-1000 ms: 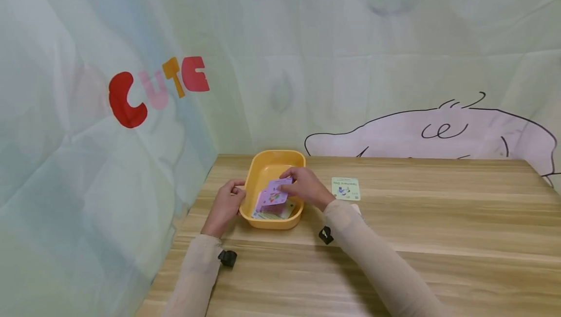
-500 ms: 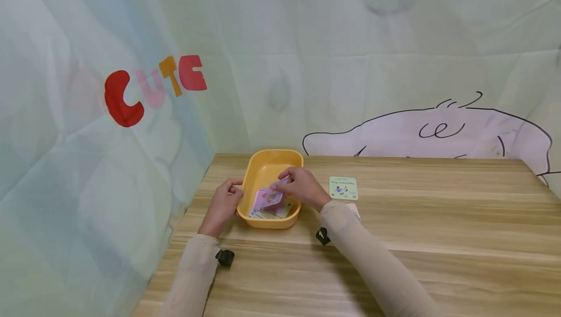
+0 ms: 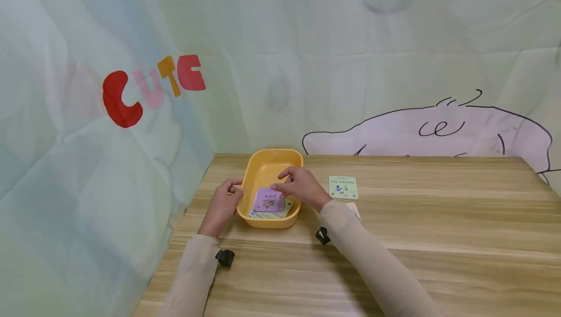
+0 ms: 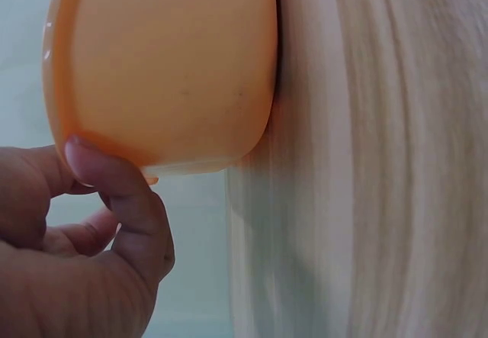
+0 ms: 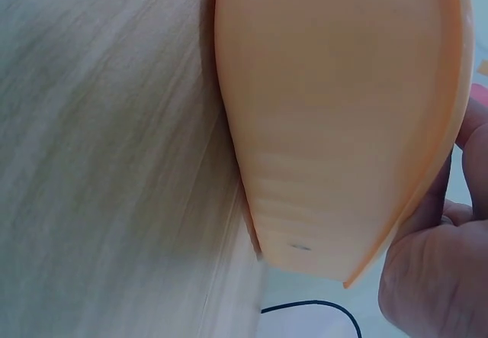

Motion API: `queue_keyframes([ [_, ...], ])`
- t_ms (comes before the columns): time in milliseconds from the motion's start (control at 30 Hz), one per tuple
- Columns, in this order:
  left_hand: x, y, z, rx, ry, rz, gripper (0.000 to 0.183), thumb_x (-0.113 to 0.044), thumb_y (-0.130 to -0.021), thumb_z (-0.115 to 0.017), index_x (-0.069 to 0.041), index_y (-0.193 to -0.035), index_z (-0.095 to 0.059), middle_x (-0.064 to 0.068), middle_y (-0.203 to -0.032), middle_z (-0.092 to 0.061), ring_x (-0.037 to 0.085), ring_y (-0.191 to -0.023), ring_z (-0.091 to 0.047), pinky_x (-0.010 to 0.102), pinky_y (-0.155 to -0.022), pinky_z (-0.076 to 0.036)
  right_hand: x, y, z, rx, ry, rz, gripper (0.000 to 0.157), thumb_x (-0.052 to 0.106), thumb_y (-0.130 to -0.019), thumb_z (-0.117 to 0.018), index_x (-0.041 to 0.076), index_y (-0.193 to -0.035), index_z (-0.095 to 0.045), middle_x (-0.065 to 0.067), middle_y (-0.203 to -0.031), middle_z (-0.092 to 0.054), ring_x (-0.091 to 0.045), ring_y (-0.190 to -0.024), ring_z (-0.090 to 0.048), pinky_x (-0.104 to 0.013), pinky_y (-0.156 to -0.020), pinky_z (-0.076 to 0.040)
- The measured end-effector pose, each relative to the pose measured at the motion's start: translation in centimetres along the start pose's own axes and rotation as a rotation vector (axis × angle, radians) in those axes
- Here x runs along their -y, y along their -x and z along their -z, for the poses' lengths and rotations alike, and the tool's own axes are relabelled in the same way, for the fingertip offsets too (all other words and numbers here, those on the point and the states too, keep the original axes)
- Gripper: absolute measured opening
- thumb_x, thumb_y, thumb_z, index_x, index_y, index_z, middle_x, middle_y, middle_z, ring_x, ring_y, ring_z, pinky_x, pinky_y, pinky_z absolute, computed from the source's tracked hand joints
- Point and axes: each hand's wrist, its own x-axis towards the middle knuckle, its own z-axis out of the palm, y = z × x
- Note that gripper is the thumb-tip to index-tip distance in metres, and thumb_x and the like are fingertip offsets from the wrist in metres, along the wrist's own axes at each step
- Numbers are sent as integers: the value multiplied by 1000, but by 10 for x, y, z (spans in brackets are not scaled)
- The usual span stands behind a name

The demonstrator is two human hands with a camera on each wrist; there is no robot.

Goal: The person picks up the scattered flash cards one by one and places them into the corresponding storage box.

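A yellow plastic basin (image 3: 289, 223) stands on the table. My left hand (image 3: 222, 205) pinches its left rim, with thumb and curled fingers at the rim in the left wrist view. Inside, at the near end, a purple card (image 3: 269, 201) marked "park" lies on top of other cards (image 3: 258, 214), mostly covered. Over the basin's right side hovers my right hand (image 3: 304, 185), thumb and forefinger apart just above the purple card and holding nothing. The right wrist view shows the basin's outer wall (image 5: 335, 124) with that hand beyond the rim.
Right of the basin a green "Teachers' Day" card (image 3: 343, 187) lies on the wooden table (image 3: 438, 219). A pale card (image 3: 354, 210) is partly hidden by the right sleeve. Printed fabric walls (image 3: 263, 88) stand behind and on the left.
The purple card, held tilted by my right hand before, has come down onto the cards in the basin and been let go. My left hand has stayed at the rim.
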Motion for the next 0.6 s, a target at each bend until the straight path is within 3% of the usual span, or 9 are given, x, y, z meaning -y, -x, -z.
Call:
queue_keyframes([
  [600, -2, 1, 0, 4, -16, 12, 36, -13, -101, -50, -7, -137, -55, 12, -100, -52, 19, -67, -54, 25, -53, -49, -2, 1, 0, 8, -45, 21, 33, 33, -90, -78, 12, -113, -67, -7, -83, -70, -29, -84, -73, -34, -77, -57],
])
